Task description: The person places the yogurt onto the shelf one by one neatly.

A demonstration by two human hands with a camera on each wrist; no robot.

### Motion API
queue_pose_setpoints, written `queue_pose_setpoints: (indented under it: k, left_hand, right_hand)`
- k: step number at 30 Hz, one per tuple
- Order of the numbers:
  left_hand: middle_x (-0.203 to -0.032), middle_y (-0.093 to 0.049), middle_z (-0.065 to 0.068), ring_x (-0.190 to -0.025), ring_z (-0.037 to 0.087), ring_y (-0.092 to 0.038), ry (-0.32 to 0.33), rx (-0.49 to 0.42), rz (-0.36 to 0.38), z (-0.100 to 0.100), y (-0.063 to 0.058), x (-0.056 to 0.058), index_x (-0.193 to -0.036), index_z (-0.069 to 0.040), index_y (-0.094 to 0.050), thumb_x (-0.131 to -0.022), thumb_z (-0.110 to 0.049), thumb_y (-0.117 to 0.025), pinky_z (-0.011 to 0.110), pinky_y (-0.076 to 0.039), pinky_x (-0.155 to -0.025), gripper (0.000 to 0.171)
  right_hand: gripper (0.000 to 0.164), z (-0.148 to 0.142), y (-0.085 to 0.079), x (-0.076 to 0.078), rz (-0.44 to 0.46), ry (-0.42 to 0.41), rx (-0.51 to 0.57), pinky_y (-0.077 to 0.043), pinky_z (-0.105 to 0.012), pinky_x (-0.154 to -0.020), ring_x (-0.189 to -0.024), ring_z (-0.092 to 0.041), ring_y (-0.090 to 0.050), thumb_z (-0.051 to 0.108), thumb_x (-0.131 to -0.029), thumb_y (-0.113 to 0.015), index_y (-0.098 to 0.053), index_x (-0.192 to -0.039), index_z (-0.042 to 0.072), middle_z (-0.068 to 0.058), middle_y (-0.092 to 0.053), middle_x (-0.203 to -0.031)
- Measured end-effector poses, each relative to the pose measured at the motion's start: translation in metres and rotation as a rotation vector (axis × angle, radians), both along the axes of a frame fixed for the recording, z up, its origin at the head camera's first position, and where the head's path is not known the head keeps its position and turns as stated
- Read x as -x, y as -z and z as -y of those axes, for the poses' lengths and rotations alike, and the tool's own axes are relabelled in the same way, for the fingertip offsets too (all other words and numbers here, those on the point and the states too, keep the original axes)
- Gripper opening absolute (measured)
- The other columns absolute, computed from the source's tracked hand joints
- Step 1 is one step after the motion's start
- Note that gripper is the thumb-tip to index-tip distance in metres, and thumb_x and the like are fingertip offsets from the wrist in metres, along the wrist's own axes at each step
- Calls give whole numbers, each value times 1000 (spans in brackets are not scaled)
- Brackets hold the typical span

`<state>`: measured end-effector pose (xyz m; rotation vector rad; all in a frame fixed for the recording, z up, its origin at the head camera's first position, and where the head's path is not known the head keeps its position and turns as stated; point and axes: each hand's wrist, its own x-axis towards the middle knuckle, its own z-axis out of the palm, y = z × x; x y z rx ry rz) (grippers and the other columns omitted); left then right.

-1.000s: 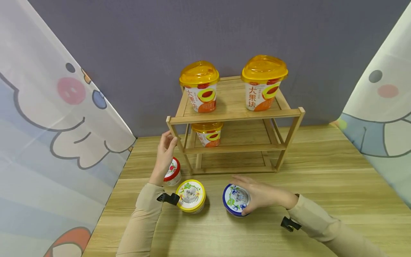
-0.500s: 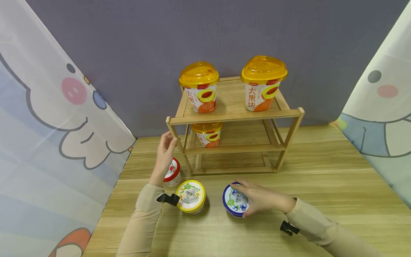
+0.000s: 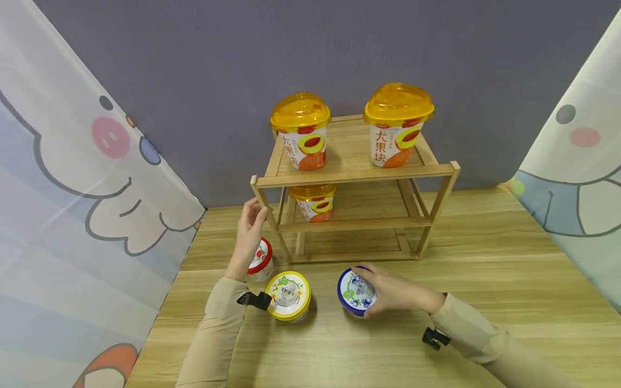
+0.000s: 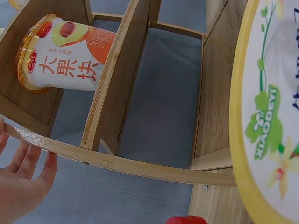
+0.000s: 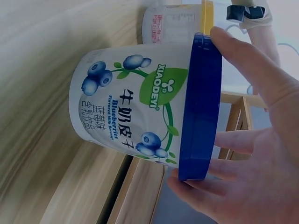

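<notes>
My right hand (image 3: 400,291) grips a white paper cup with a blue lid (image 3: 355,293) from its right side. In the right wrist view the thumb and fingers are at the lid's rim, and the cup (image 5: 135,102) shows blueberries printed on its wall. My left hand (image 3: 249,229) holds the left front post (image 4: 117,163) of a wooden shelf rack (image 3: 354,175), its fingers behind the post in the left wrist view. A yellow-lidded cup (image 3: 288,296) stands beside my left wrist. Partly hidden behind that wrist is a red-lidded cup (image 3: 262,261).
Two fruit cups with domed orange lids, a left one (image 3: 303,132) and a right one (image 3: 397,126), stand on the top shelf. A third fruit cup (image 3: 315,205) is on the middle shelf. Printed curtains (image 3: 97,178) flank the wooden table (image 3: 485,253).
The blue-lidded cup has shifted slightly toward the rack with my right hand on it. My left hand stays at the post.
</notes>
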<state>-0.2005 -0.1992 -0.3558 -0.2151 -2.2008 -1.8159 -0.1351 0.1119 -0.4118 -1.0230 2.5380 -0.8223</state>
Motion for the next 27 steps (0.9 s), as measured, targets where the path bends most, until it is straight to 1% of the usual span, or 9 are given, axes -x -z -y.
queue_pose_setpoints:
  k: [4, 13, 16, 22, 27]
  left_hand:
    - [-105, -46, 4, -101, 8, -45, 5, -9, -16, 0, 0, 1, -121, 1, -37, -95, -12, -40, 26, -36, -90, 30]
    - [-100, -46, -2, -98, 7, -46, 13, -26, -31, -1, 0, 1, -120, 2, -38, -94, -10, -41, 23, -37, -87, 29]
    - [-101, -45, -1, -99, 8, -46, 15, -30, -28, 0, 0, 1, -120, 1, -38, -94, -10, -41, 24, -36, -88, 28]
    - [-105, -43, 3, -102, 10, -44, 12, -6, -5, 0, 0, 0, -121, 0, -37, -95, -14, -40, 31, -35, -91, 30]
    - [-104, -44, 3, -100, 10, -44, 4, 3, -13, 0, 0, 0, -121, -1, -38, -95, -15, -41, 30, -35, -90, 29]
  right_hand:
    - [95, -1, 1, 5, 15, 0, 11, -41, -50, -85, -112, -45, -39, 29, -60, -80, -31, -132, -7, -32, -26, -132]
    - [95, -3, 1, 12, 23, -44, 41, -39, -51, -88, -113, -46, -37, 26, -60, -80, -29, -132, -10, -32, -26, -132]
    - [95, -3, 1, 14, 30, -38, 43, -38, -52, -89, -113, -47, -36, 25, -60, -80, -29, -132, -10, -33, -25, -132]
    - [93, -3, 2, 17, 4, -25, 32, -36, -54, -89, -114, -49, -35, 25, -59, -80, -31, -131, -10, -34, -25, -132]
    - [93, -3, 1, 17, 7, -19, 33, -36, -55, -89, -114, -49, -34, 24, -60, -80, -31, -131, -9, -33, -24, -133]
